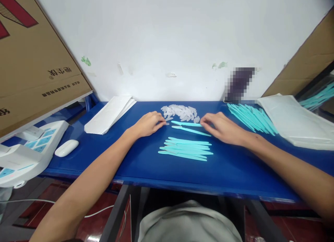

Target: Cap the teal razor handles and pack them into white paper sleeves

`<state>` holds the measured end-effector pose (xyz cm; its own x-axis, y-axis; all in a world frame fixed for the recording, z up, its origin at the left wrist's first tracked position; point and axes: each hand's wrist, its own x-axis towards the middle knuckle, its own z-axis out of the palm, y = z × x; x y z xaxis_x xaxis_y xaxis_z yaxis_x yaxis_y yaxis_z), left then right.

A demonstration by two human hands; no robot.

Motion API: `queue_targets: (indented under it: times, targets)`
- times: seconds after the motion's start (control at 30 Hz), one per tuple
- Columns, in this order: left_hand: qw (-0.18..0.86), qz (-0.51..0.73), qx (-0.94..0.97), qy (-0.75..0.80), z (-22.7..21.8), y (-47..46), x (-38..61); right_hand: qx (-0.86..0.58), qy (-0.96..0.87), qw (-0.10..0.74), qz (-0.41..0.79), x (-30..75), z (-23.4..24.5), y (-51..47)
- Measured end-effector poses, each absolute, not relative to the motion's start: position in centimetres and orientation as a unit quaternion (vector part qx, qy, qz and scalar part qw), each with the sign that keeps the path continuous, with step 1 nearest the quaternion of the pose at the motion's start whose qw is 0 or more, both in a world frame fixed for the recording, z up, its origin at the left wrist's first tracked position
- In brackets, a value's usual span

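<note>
My left hand (pixel 147 124) rests on the blue table (pixel 146 165), fingers curled and pinching a small clear cap beside the heap of clear plastic caps (pixel 180 112). My right hand (pixel 221 127) lies palm down, its fingertips pinching the end of a teal plastic knife (pixel 186 123). A second teal knife (pixel 190 130) lies just below it. In front of both hands sits a neat pile of several teal knives (pixel 185 150).
A larger heap of teal knives (pixel 250 117) lies at the right, next to white bags (pixel 294 122). A stack of white bags (pixel 111 114) sits at the left, with a white mouse (pixel 66 147) and a white device (pixel 26 150). Cardboard boxes (pixel 31 61) flank both sides.
</note>
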<state>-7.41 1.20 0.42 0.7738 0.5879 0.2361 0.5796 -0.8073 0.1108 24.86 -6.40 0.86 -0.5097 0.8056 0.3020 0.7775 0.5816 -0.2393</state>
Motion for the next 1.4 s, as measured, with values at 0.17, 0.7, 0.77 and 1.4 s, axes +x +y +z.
queue_targets:
  times: [0.17, 0.7, 0.77, 1.4]
  targets:
    - [0.062, 0.137, 0.946, 0.288, 0.5, 0.7, -7.0, -0.485, -0.851, 0.182, 0.082, 25.0, 0.7, -6.3]
    - [0.164, 0.156, 0.932, 0.284, 0.7, 0.7, -7.0, -0.473, -0.868, 0.151, 0.027, 24.5, 0.6, -6.6]
    - [0.189, 0.171, 0.925, 0.281, 0.6, 0.3, -6.6, -0.464, -0.873, 0.145, 0.030, 24.1, 0.5, -6.9]
    - [0.002, 0.116, 0.929, 0.350, -0.6, 1.7, -7.2, -0.490, -0.831, 0.261, -0.023, 23.1, 0.6, -8.1]
